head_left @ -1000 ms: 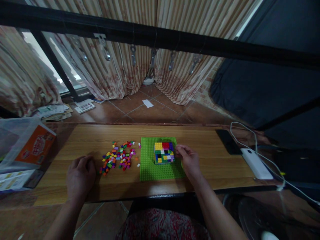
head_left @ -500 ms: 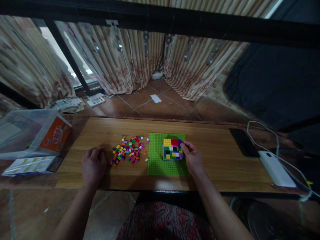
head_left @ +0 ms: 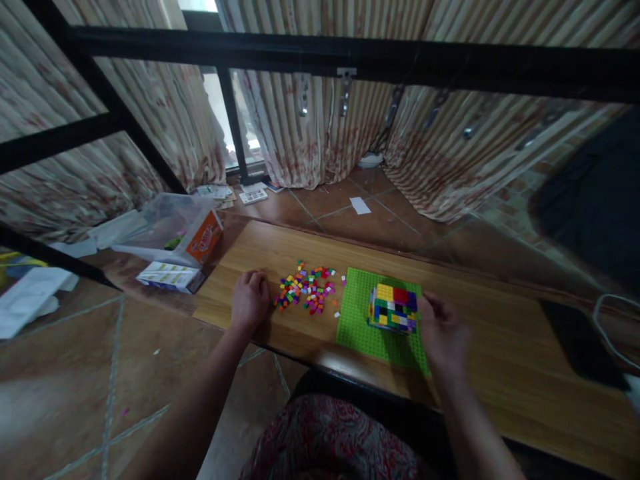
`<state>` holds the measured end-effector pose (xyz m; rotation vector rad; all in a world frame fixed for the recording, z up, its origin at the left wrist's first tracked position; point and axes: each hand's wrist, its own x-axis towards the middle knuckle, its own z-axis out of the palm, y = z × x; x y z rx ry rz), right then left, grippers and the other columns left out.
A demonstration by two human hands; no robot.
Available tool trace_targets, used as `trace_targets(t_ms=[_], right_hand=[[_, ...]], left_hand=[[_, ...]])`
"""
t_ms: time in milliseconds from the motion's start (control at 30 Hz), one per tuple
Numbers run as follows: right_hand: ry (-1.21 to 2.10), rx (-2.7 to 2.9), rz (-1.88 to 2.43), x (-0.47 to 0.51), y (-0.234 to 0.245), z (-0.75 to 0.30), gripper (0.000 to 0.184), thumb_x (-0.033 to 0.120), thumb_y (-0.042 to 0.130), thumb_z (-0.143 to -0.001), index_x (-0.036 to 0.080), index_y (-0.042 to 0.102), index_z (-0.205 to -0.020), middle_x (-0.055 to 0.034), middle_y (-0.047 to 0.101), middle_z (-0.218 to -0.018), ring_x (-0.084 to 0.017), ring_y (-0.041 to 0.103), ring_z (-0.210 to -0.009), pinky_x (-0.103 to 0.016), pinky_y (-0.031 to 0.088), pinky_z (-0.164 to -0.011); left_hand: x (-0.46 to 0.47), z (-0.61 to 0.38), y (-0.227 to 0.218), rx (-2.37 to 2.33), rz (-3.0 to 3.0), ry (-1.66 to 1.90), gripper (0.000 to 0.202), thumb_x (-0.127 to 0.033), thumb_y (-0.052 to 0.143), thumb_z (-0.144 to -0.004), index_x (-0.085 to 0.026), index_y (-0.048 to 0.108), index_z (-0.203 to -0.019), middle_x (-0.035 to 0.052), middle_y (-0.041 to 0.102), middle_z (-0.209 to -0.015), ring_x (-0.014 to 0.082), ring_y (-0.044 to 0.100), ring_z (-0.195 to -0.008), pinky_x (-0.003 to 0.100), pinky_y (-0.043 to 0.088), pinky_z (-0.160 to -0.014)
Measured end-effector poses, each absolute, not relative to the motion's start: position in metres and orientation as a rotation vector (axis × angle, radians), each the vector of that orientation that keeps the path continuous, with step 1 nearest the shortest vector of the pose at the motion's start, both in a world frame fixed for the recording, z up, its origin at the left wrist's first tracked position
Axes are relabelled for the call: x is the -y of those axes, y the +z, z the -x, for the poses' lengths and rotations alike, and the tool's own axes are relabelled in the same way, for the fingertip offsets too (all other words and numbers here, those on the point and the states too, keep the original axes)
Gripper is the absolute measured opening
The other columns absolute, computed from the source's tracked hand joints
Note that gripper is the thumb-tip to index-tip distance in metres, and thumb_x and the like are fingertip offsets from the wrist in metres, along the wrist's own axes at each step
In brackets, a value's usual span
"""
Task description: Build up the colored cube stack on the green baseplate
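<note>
A block built of many-coloured toy bricks (head_left: 393,308) stands on the right half of a green baseplate (head_left: 357,293). Yellow, red, purple, blue and white bricks show on it, with dark gaps between some. My right hand (head_left: 445,331), slightly blurred, is at the block's right side with its fingers curled in. Whether it touches the block, or has a small brick in its fingertips, cannot be made out. On the wooden table, my left hand (head_left: 251,298) rests in a loose fist. Just right of it lies a spread of loose small bricks (head_left: 306,289).
A clear plastic bin (head_left: 165,220) with an orange label and a white box (head_left: 170,277) sit left of the table (head_left: 280,243). A dark flat object (head_left: 583,340) and a white cable (head_left: 607,333) lie at the right. A black metal bar (head_left: 310,53) crosses beyond the table.
The view has swung left and tilted, so everything sits further right in the picture. My right hand has drawn slightly back from the block's top right corner. My left hand stays beside the loose bricks.
</note>
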<state>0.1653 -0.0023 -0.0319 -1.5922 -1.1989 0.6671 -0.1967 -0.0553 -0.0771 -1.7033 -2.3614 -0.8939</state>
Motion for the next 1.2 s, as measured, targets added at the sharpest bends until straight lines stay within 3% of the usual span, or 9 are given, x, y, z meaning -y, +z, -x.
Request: trace_targets(t_ms=[100, 167, 267, 400, 733, 1200], right_hand=[[0.473, 1.479, 1.422, 0.016, -0.01, -0.131, 0.028, 0.04, 0.055, -0.088, 0.017, 0.07, -0.095, -0.0079, 0.07, -0.091, -0.019, 0.064, -0.079, -0.034, 0.051, -0.072], [0.582, 1.725, 1.197, 0.025, -0.004, -0.098, 0.022, 0.033, 0.052, -0.091, 0.021, 0.07, -0.094, -0.0057, 0.069, -0.092, -0.018, 0.064, -0.084, -0.032, 0.05, -0.075], [0.75, 2.091, 0.976, 0.03, -0.012, -0.046, 0.023, 0.02, 0.049, -0.092, 0.023, 0.071, -0.097, -0.0045, 0.068, -0.092, -0.018, 0.062, -0.09, -0.032, 0.049, -0.083], [0.7, 2.309, 0.983, 0.022, -0.038, -0.003, 0.026, 0.011, 0.05, -0.089, 0.022, 0.072, -0.098, -0.0068, 0.066, -0.095, -0.02, 0.059, -0.096, -0.033, 0.047, -0.087], [0.49, 2.543, 1.053, 0.011, -0.048, 0.009, 0.016, 0.017, 0.06, -0.088, 0.024, 0.072, -0.096, -0.0067, 0.064, -0.098, -0.024, 0.052, -0.1, -0.034, 0.043, -0.086], [0.415, 2.579, 1.025, 0.011, -0.047, 0.01, 0.011, 0.021, 0.06, -0.089, 0.023, 0.069, -0.095, -0.0063, 0.063, -0.096, -0.023, 0.052, -0.098, -0.035, 0.042, -0.084]], left_hand=[[0.055, 0.196, -0.077, 2.375, 1.695, -0.912, 0.024, -0.023, 0.044, -0.088, -0.018, 0.066, -0.097, 0.0112, 0.065, -0.104, 0.0249, 0.059, -0.1, 0.039, 0.048, -0.091], [0.056, 0.195, -0.076, 2.375, 1.694, -0.923, 0.023, -0.022, 0.045, -0.088, -0.018, 0.066, -0.097, 0.0111, 0.065, -0.105, 0.0247, 0.059, -0.1, 0.039, 0.048, -0.091], [0.056, 0.194, -0.075, 2.372, 1.696, -0.928, 0.022, -0.021, 0.045, -0.088, -0.018, 0.066, -0.097, 0.0108, 0.065, -0.105, 0.0244, 0.059, -0.1, 0.039, 0.048, -0.09], [0.057, 0.193, -0.075, 2.379, 1.695, -0.922, 0.021, -0.021, 0.045, -0.088, -0.019, 0.065, -0.096, 0.0098, 0.065, -0.104, 0.0241, 0.059, -0.098, 0.039, 0.048, -0.089], [0.057, 0.193, -0.074, 2.378, 1.707, -0.951, 0.022, -0.021, 0.045, -0.089, -0.019, 0.065, -0.097, 0.0096, 0.065, -0.104, 0.0236, 0.059, -0.099, 0.038, 0.048, -0.089], [0.056, 0.198, -0.076, 2.354, 1.715, -0.902, 0.024, -0.024, 0.044, -0.088, -0.019, 0.065, -0.099, 0.0104, 0.065, -0.104, 0.0255, 0.059, -0.099, 0.04, 0.048, -0.089]])
